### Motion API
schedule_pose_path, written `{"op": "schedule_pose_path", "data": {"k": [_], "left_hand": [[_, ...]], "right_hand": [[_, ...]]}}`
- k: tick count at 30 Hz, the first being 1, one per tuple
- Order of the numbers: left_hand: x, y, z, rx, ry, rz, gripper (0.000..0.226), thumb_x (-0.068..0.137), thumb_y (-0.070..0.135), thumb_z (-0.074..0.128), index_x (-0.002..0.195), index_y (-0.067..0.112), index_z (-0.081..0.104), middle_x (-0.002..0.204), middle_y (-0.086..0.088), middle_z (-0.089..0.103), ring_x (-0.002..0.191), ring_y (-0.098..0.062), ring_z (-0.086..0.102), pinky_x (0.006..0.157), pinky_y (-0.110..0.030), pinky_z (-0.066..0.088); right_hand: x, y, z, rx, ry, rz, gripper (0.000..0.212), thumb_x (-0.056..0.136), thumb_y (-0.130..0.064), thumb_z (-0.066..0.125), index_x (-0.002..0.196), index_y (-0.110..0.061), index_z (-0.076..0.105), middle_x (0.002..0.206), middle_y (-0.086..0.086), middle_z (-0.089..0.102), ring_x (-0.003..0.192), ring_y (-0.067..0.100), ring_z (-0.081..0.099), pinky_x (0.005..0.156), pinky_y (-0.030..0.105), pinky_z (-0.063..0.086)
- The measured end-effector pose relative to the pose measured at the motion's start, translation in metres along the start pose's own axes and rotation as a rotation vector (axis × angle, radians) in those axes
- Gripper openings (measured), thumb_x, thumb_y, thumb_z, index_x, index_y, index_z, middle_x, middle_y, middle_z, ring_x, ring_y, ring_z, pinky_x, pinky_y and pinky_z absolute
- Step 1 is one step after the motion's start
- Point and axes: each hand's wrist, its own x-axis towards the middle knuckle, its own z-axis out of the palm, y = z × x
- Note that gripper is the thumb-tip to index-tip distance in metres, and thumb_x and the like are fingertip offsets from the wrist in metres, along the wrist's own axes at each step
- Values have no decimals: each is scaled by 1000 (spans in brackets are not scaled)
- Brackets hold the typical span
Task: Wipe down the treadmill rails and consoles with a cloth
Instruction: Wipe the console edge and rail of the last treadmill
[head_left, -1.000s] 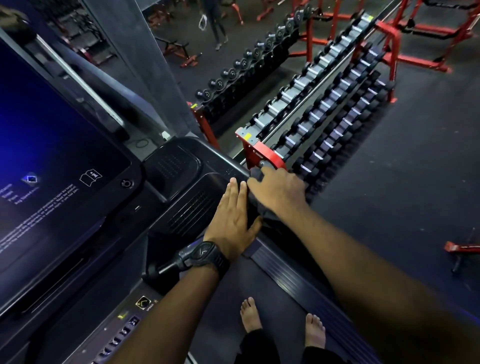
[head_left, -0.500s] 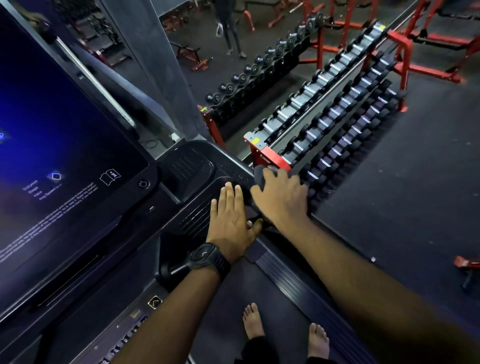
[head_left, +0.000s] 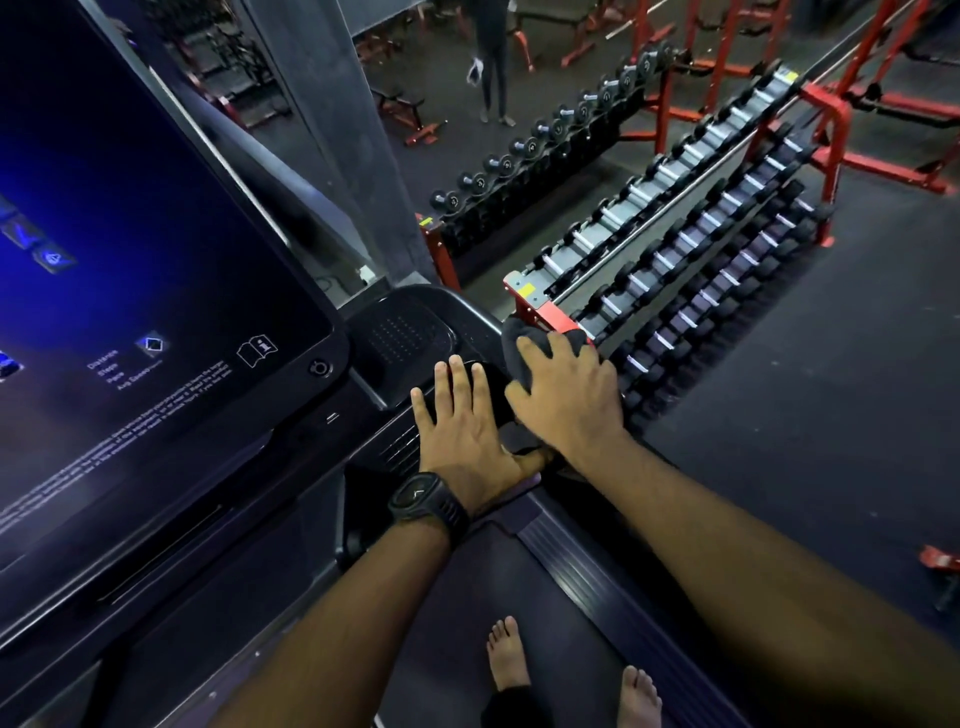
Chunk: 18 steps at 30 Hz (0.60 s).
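While left hand (head_left: 462, 431) lies flat, fingers spread, on treadmill console (head_left: 415, 332) right wing, right hand (head_left: 566, 395) presses dark cloth (head_left: 519, 338) onto console's far-right edge, fingers draped over it.

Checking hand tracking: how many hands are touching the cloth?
1. The right hand presses on the dark cloth; the left hand lies flat on the console beside it.

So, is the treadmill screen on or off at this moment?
On. The screen glows blue and shows lit icons and lines of white text.
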Motion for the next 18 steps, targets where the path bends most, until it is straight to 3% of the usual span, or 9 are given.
{"op": "schedule_pose_path", "data": {"k": [2,4,6,9,14,18], "left_hand": [[3,-5,-2,7,-4,-6,133,63,97,31,158,10,-1,166,-12,-12,152,-29,-17,121,-59,-5],[4,-12,-3,-16,9,-14,130,65,95,28,158,11,-2,166,-11,-13,152,-27,-18,121,-58,-7],[7,-21,-3,-26,33,-15,125,67,92,20,159,10,-3,166,-10,-13,152,-26,-17,122,-56,-7],[12,-30,0,-36,16,2,122,70,89,27,159,9,-3,166,-10,-12,152,-25,-16,122,-54,-5],[13,-33,1,-48,-15,39,133,58,93,17,158,9,-7,166,-9,-16,152,-22,-18,123,-50,-9],[18,-38,3,-35,-9,50,126,67,90,23,158,8,-9,165,-9,-17,152,-23,-20,123,-49,-10]], "right_hand": [[21,0,-7,173,-113,143,61,95,-58,44,149,-28,43,141,13,51,121,40,52,93,49,45],[22,-8,-8,137,-108,196,61,95,-58,43,147,-26,45,138,13,53,120,40,53,93,50,45],[2,-20,2,-68,22,75,66,93,-59,44,150,-26,40,145,13,48,120,40,51,95,52,44],[0,-28,8,-183,48,-59,72,93,-59,47,155,-26,33,156,15,37,127,43,46,99,55,41],[40,-31,-1,122,-57,171,65,93,-58,46,150,-26,41,142,15,50,120,42,52,96,53,46],[10,-37,13,-198,74,-75,69,93,-59,46,153,-28,35,157,14,37,129,43,46,99,55,42]]}}
